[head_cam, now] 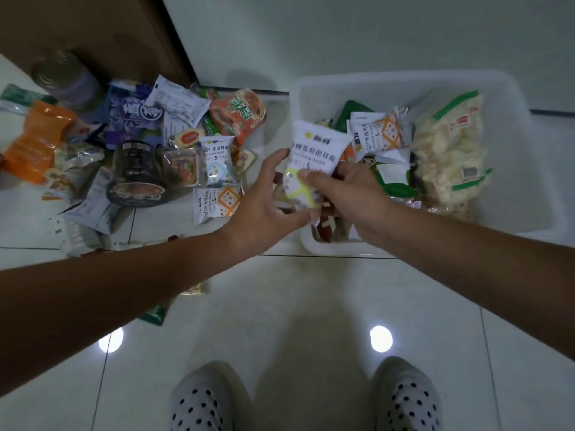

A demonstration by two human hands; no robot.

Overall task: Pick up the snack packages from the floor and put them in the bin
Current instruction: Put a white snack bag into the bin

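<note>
A white snack packet with a yellow-green window hangs over the near left corner of the white plastic bin. My right hand is shut on its lower part, thumb on the front. Just left of the packet, my left hand has its fingers spread and touches the packet's left edge. The bin holds several packets, with a large clear bag of pale snacks on its right side. A pile of snack packages lies on the floor to the left, with similar white packets nearest the bin.
A black instant-noodle cup and a red bowl pack sit in the pile. A jar with a metal lid stands by the brown door. A green packet lies under my left forearm. My knees in dotted fabric are at the bottom.
</note>
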